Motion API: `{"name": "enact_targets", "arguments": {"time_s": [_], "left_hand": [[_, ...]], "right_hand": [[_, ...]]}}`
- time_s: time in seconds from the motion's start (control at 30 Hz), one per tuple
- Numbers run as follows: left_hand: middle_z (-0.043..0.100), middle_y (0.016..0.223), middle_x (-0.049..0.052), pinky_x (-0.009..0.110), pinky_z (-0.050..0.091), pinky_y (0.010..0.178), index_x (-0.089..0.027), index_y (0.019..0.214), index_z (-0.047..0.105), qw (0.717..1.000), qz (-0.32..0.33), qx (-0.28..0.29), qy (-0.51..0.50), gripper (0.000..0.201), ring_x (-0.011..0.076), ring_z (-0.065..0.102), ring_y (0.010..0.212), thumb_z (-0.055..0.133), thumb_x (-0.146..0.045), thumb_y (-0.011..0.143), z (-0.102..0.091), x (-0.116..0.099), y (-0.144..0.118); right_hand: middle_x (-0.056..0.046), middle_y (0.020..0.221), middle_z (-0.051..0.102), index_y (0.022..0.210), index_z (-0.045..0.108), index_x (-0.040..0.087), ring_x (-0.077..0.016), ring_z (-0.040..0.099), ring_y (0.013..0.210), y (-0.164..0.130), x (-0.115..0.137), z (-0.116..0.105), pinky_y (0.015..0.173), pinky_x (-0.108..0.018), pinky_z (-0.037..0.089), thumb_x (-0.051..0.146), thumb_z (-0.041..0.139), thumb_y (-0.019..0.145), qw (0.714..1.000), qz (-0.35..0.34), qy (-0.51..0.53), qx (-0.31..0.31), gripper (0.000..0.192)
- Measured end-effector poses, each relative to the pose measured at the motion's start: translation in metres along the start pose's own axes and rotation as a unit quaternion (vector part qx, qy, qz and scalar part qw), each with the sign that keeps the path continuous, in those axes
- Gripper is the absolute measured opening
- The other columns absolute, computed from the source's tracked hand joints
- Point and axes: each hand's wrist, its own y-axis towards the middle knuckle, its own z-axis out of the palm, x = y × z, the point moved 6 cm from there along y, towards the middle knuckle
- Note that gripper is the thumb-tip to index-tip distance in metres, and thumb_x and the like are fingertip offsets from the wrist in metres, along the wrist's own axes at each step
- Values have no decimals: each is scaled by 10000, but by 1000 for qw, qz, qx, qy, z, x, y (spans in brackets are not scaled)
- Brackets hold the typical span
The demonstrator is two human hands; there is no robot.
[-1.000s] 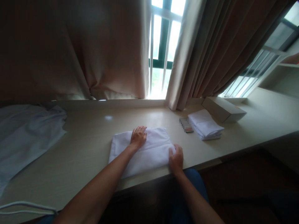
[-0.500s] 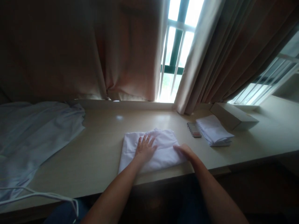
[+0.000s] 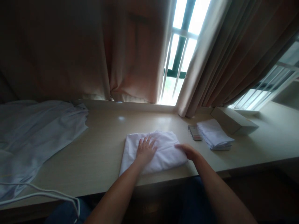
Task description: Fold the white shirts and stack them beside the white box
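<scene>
The left hand lies palm down on the cloth, left of the cloth's middle, its grip wide and flat with the fingers spread towards the far edge. The right hand is at the cloth's right edge, fingertips reaching in over the top; whether its grip is pinched on that edge or just resting there, I cannot tell.

The cloth, white and folded into a rough rectangle, is directly under the left hand and just left of the right wrist, with more of it showing between the two hands than beyond the left one. It lies on the counter, near the front edge.

Right of the cloth, a little farther back, is a small blurred-out item, with a folded white stack just beside it. Farther right and behind the cloth sits a pale box. Well left of the cloth, a loose white sheet spreads out in wrinkles, and a pale cable runs nearer the person. Behind the cloth hang curtains, parted at a bright window.
</scene>
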Motion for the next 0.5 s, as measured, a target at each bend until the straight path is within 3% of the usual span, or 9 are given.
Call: {"name": "enact_targets", "arguments": {"time_s": [0.07,0.13,0.2,0.27,0.4,0.43,0.5], "left_hand": [[306,1573,24,501,-53,1186,-338,1413,463,998,-13,9,-66,536,253,133,1483,460,-471,894,2,2,3],[332,1560,19,476,-70,1187,-325,1332,555,977,-46,18,-209,523,249,115,1487,589,-430,821,1,9,9],[420,1511,39,457,-16,1198,-285,1197,652,927,-90,31,-362,486,267,165,1476,699,-377,723,0,20,18],[526,1424,84,439,142,1191,-232,1115,680,878,-125,37,-461,434,280,320,1416,708,-379,707,-6,36,26],[598,1313,164,402,460,993,-158,1210,578,818,-168,29,-550,512,230,607,1148,411,-524,894,-28,76,28],[616,1275,179,402,493,942,-143,1209,561,791,-188,29,-582,546,224,638,1090,351,-549,910,-32,86,25],[670,1139,188,404,528,864,-121,1154,567,710,-230,51,-664,604,231,673,989,321,-611,902,-39,101,14]], "right_hand": [[-113,895,727,970,682,109,-207,667,728,-4,16,5,658,-295,527,273,701,675,999,-31,8,11,338],[-85,902,729,1011,679,131,-201,665,737,-13,42,15,673,-289,523,237,688,671,995,-94,-4,20,357],[-65,939,728,1057,675,156,-205,666,775,-24,74,31,698,-291,520,237,665,694,983,-169,-61,24,372],[-53,974,724,1068,679,177,-201,662,808,-36,106,54,715,-284,510,244,640,722,959,-227,-167,10,354],[-95,987,722,1018,694,158,-216,657,863,-52,151,120,754,-281,488,225,623,740,859,-299,-414,-29,295],[-119,977,721,999,697,142,-230,662,866,-54,155,141,757,-292,487,226,616,750,833,-308,-459,-29,274],[-162,969,717,979,698,116,-264,673,863,-57,155,185,752,-328,495,252,591,789,792,-319,-521,-21,257]]}}
